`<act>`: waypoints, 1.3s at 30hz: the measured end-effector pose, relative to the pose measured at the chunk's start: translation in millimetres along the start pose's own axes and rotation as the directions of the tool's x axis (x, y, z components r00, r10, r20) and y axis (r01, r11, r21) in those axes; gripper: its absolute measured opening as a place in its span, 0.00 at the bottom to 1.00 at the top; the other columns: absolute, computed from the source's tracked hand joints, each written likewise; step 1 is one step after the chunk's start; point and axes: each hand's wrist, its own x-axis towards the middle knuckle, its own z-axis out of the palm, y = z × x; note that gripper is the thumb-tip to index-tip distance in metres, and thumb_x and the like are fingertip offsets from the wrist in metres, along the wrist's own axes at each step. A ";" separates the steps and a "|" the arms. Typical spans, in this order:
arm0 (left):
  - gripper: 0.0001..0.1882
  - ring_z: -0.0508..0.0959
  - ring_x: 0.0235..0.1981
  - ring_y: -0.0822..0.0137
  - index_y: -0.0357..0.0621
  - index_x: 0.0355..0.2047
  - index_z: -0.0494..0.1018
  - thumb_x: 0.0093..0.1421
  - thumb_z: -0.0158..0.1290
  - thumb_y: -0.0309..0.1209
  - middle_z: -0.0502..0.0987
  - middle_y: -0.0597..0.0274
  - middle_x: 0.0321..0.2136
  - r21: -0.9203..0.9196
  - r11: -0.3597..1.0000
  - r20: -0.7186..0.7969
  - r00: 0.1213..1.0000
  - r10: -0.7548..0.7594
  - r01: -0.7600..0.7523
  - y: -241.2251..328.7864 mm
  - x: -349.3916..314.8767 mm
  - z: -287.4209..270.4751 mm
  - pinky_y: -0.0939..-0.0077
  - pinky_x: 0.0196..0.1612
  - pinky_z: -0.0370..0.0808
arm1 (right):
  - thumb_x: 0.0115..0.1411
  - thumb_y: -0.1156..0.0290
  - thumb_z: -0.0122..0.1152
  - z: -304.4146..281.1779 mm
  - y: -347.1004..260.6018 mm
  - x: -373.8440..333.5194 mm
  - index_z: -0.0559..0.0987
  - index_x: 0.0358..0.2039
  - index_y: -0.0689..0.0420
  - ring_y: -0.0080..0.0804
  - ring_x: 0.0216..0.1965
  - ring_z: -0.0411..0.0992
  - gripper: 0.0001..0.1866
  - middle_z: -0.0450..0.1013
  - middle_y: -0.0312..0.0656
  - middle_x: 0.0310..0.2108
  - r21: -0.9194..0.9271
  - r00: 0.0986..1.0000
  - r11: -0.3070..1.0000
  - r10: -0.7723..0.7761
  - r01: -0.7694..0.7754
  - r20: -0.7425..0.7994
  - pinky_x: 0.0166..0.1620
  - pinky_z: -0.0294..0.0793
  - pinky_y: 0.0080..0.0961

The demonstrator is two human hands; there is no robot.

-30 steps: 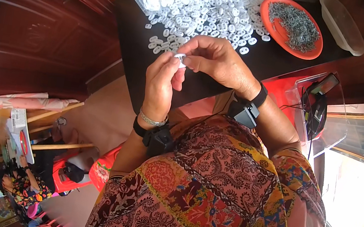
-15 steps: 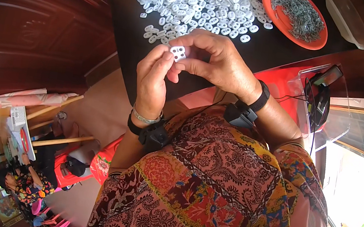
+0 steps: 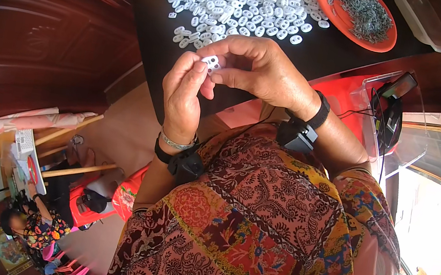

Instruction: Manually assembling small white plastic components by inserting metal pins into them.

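Above the near edge of the dark table (image 3: 152,39), my two hands meet around small white plastic pieces (image 3: 210,62) with round dark holes. It looks like two oval pieces held together, though fingertips partly cover them. My left hand (image 3: 184,91) pinches them from the left between thumb and fingers. From the right, the thumb and bent fingers of my right hand (image 3: 266,72) close on the same pieces. Just beyond my hands spreads a large heap of loose white two-holed ovals (image 3: 253,12). An orange-red plate (image 3: 336,24) of small grey metal pins (image 3: 366,13) lies at the far right.
A pale tray (image 3: 420,22) sits beyond the plate. To my right, a clear plastic box (image 3: 370,133) with black devices and cables rests on something red. Dark wooden panelling (image 3: 57,34) stands at left. Another person (image 3: 46,222) sits at lower left near a red stool (image 3: 81,210).
The white pieces have turned slightly between my fingers, and both hands keep their grip. The view has shifted a little.
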 end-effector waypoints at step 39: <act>0.13 0.63 0.20 0.82 0.39 0.26 0.68 0.64 0.44 0.34 0.66 0.70 0.19 0.105 0.995 0.086 0.996 -0.004 -0.005 -2.9 -2.2 0.9 0.88 0.22 0.60 | 0.54 0.82 0.58 -13.5 0.7 -6.8 0.76 0.47 0.62 0.17 0.33 0.70 0.18 0.74 0.33 0.30 -0.025 0.987 0.988 0.151 -0.150 0.056 0.39 0.70 0.17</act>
